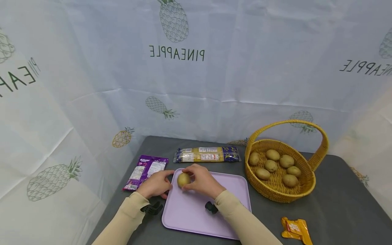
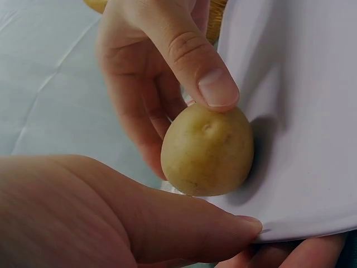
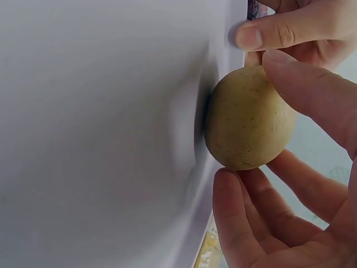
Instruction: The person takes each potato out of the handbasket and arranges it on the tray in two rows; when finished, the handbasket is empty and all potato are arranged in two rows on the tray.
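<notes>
A single potato (image 1: 183,180) sits at the far left corner of a lilac tray (image 1: 202,217). My right hand (image 1: 202,181) holds it between thumb and fingers, seen closely in the right wrist view, where the potato (image 3: 249,120) is right against the tray surface. My left hand (image 1: 157,184) grips the tray's left edge. In the left wrist view the left thumb (image 2: 195,226) lies over the rim and the fingers curl beneath it.
A yellow wicker basket (image 1: 266,194) with a tall handle stands at the back right, holding several potatoes (image 1: 271,165). Behind the tray lies a pasta packet (image 1: 208,154). A purple packet (image 1: 146,172) is at left, an orange wrapped snack (image 1: 296,230) at front right.
</notes>
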A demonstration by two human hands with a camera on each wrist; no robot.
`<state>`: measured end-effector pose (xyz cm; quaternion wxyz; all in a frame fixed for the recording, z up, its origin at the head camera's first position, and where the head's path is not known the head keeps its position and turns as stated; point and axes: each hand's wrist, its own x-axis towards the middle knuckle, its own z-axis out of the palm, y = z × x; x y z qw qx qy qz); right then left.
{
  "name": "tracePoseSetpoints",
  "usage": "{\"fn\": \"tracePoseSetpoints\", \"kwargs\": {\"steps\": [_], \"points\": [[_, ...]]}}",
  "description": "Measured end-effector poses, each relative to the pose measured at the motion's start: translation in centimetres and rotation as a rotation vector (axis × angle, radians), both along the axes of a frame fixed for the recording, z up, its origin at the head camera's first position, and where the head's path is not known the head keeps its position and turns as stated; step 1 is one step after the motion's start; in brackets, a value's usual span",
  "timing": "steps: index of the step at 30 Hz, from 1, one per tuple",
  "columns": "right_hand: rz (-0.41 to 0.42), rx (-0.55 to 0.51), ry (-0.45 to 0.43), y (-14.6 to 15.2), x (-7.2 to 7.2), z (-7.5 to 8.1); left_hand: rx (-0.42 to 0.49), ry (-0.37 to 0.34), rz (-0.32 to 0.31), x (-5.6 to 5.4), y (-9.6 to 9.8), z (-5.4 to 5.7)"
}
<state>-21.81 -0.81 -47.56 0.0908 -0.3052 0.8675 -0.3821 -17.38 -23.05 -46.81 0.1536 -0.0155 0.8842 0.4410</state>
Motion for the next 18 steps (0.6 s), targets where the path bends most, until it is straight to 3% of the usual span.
{"fn": "tracePoseSetpoints", "kwargs": {"steps": [5,11,18], "points": [[-0.026,0.008,0.008,1.1,-0.1,0.1,-0.001,0.002,-0.027,-0.3,0.7,0.1],[-0.043,0.019,0.001,2.7,0.1,1.0,-0.028,-0.005,-0.013,-0.3,0.7,0.1],[-0.107,0.008,0.015,8.3,1.5,3.0,0.000,0.002,-0.024,-0.1,0.1,-0.3]]}}
